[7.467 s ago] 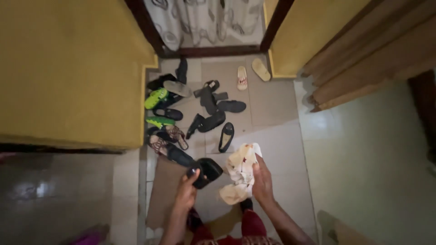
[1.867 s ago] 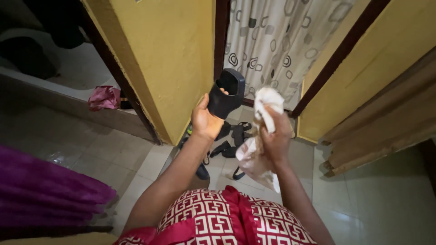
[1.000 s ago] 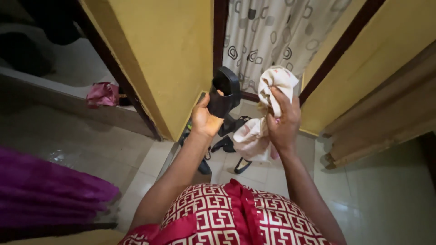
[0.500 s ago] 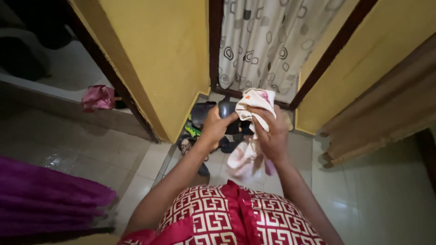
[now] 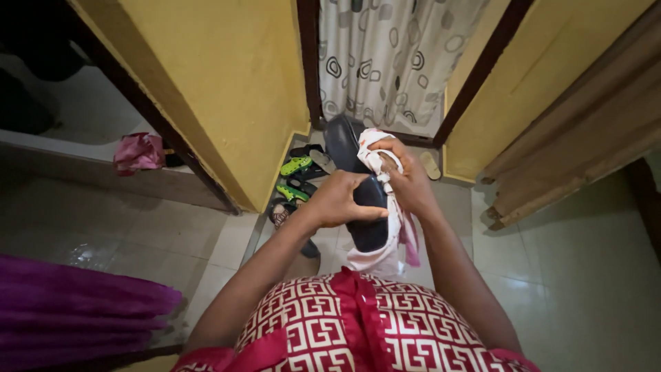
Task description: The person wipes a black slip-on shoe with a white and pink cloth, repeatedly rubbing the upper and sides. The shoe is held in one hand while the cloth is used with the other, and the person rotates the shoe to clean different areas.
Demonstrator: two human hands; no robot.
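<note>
**Black slipper held and rubbed with a pale cloth**

Black and smooth, a rubber slide slipper (image 5: pixel 358 200) sits at the centre of the frame, sole side up, running from near the curtain down toward the person's red-and-white patterned garment (image 5: pixel 358 324). The left hand (image 5: pixel 337 201) is clenched around the slipper's middle, fingers wrapped over its sole. The right hand (image 5: pixel 407 180) has its grip closed on a crumpled cream cloth with pink marks (image 5: pixel 385 207), pressing it against the slipper's right edge; the cloth's loose end hangs below the slipper. On the tiled floor (image 5: pixel 551 262) behind the hands lie more shoes, among them a pair of bright green sandals (image 5: pixel 295 165). A patterned grey-and-white curtain (image 5: pixel 385 55) fills the doorway at upper centre, yellow walls (image 5: pixel 206 89) flank it, and a pink bundle (image 5: pixel 138 151) lies at the left.
</note>
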